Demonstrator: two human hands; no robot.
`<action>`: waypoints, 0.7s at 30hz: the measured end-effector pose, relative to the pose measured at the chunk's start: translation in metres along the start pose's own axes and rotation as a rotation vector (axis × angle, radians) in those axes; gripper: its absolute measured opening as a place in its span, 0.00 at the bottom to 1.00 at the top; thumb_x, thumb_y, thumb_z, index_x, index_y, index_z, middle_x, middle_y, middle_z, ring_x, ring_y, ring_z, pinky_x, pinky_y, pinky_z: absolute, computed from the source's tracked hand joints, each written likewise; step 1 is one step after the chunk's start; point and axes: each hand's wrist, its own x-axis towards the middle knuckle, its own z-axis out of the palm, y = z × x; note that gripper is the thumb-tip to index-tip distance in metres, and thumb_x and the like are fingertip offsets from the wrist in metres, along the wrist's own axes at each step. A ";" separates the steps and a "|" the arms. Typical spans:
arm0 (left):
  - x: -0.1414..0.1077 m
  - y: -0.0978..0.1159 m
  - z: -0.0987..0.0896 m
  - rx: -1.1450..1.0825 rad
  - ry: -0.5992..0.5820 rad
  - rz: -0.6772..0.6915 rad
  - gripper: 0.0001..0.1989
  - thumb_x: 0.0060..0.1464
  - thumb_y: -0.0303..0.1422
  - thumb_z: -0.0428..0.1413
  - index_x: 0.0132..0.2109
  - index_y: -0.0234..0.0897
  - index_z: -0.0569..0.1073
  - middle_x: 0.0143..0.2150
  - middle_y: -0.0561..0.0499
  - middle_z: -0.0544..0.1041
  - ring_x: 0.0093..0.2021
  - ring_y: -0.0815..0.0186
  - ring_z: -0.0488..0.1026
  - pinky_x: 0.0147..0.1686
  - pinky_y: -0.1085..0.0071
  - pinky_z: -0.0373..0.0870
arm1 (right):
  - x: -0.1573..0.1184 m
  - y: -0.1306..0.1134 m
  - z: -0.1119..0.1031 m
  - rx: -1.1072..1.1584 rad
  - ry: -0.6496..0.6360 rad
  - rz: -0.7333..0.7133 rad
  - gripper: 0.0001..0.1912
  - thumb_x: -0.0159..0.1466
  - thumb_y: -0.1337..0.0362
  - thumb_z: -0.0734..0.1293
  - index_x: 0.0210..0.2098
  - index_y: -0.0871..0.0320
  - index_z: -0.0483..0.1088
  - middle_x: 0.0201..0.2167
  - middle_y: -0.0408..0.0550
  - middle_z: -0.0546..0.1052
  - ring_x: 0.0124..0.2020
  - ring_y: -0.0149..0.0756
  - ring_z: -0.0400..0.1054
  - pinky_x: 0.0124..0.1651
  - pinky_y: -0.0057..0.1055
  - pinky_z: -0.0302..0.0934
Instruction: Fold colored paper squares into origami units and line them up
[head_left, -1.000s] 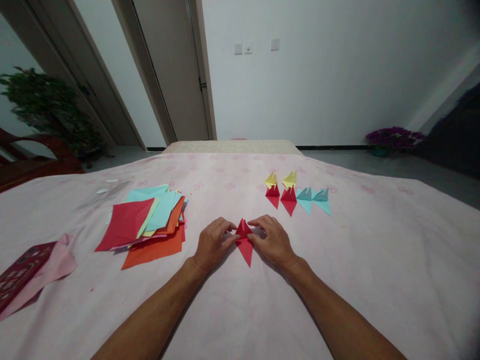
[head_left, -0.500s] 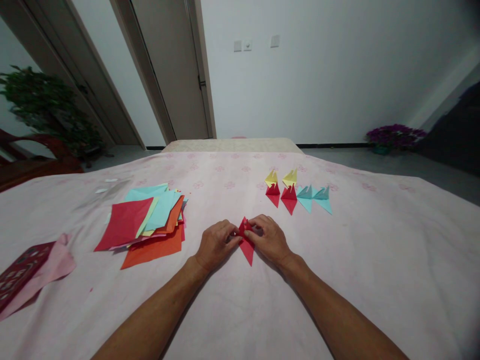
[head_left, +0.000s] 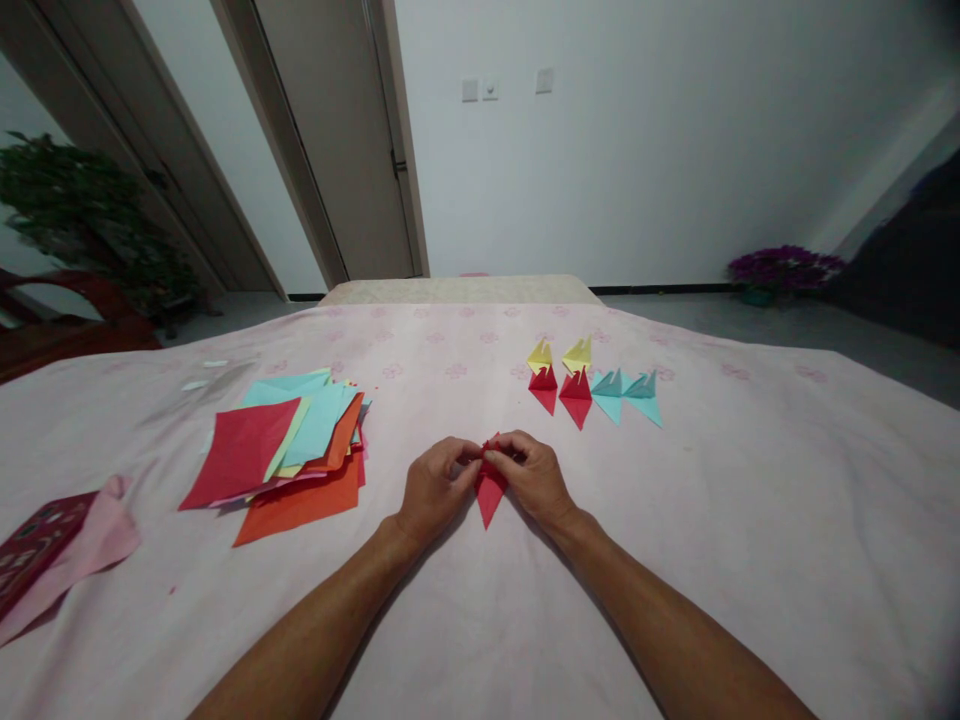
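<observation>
In the middle of the table, a folded piece of red paper [head_left: 490, 492] is pinched between my two hands, its pointed end toward me. My left hand [head_left: 441, 487] grips its upper left side with thumb and fingers. On the upper right side my right hand [head_left: 534, 477] presses with its thumb. Fingers hide most of the upper folds. Beyond my right hand lie folded paper birds: two red ones, with one red bird [head_left: 576, 397] nearest, two yellow ones such as this yellow bird [head_left: 578, 354], and two light blue ones including this blue bird [head_left: 643, 396].
A loose stack of coloured paper sheets [head_left: 247, 450] lies left of my hands. Farther left are a dark red box or packet [head_left: 41, 540] and a crumpled pink sheet [head_left: 101, 545]. A pale pink flowered cloth [head_left: 720, 560] covers the table.
My fingers have come closer together over the top of the red paper. Its lower point has swung slightly left. The view has shifted a little.
</observation>
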 end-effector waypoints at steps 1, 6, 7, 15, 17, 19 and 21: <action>0.001 0.000 0.001 -0.033 0.009 -0.025 0.04 0.58 0.29 0.57 0.40 0.40 0.75 0.37 0.52 0.79 0.36 0.67 0.74 0.36 0.72 0.68 | 0.000 0.000 0.000 0.030 -0.002 0.016 0.06 0.57 0.61 0.70 0.33 0.57 0.77 0.33 0.46 0.79 0.35 0.37 0.72 0.39 0.32 0.64; 0.004 0.000 0.006 -0.155 0.028 -0.091 0.04 0.57 0.29 0.57 0.40 0.39 0.76 0.35 0.53 0.78 0.34 0.68 0.73 0.33 0.73 0.66 | 0.000 -0.005 0.002 0.100 0.028 0.050 0.07 0.58 0.60 0.70 0.33 0.57 0.75 0.31 0.45 0.79 0.32 0.36 0.71 0.37 0.31 0.64; 0.004 0.000 0.006 -0.174 0.026 -0.084 0.04 0.57 0.29 0.57 0.40 0.39 0.76 0.36 0.52 0.78 0.34 0.68 0.73 0.34 0.73 0.66 | 0.000 -0.006 0.002 0.100 0.039 0.043 0.07 0.58 0.60 0.70 0.33 0.57 0.75 0.31 0.45 0.78 0.32 0.35 0.71 0.36 0.31 0.64; 0.006 -0.001 0.005 -0.346 -0.006 -0.018 0.10 0.58 0.27 0.54 0.46 0.39 0.76 0.38 0.51 0.74 0.40 0.65 0.72 0.42 0.70 0.67 | 0.000 -0.004 0.001 0.101 0.103 0.004 0.05 0.57 0.62 0.70 0.31 0.57 0.73 0.28 0.43 0.76 0.29 0.34 0.69 0.34 0.30 0.63; 0.007 -0.001 0.005 -0.379 -0.029 -0.028 0.10 0.57 0.27 0.54 0.46 0.39 0.76 0.39 0.50 0.74 0.41 0.64 0.72 0.43 0.69 0.67 | 0.000 -0.003 0.000 0.111 0.107 0.002 0.04 0.56 0.63 0.70 0.30 0.57 0.73 0.27 0.43 0.76 0.29 0.34 0.69 0.34 0.30 0.63; 0.008 -0.001 0.004 -0.422 -0.056 -0.045 0.11 0.57 0.27 0.54 0.46 0.38 0.76 0.41 0.48 0.74 0.44 0.62 0.72 0.46 0.67 0.67 | 0.001 -0.002 0.000 0.122 0.111 0.008 0.04 0.56 0.63 0.70 0.30 0.57 0.74 0.27 0.43 0.76 0.30 0.34 0.69 0.35 0.30 0.63; 0.008 -0.001 0.004 -0.477 -0.083 -0.069 0.11 0.57 0.28 0.54 0.46 0.38 0.77 0.43 0.47 0.75 0.46 0.61 0.72 0.48 0.66 0.66 | 0.001 -0.002 0.000 0.130 0.117 0.025 0.04 0.56 0.63 0.70 0.29 0.57 0.74 0.27 0.43 0.77 0.30 0.34 0.70 0.35 0.30 0.63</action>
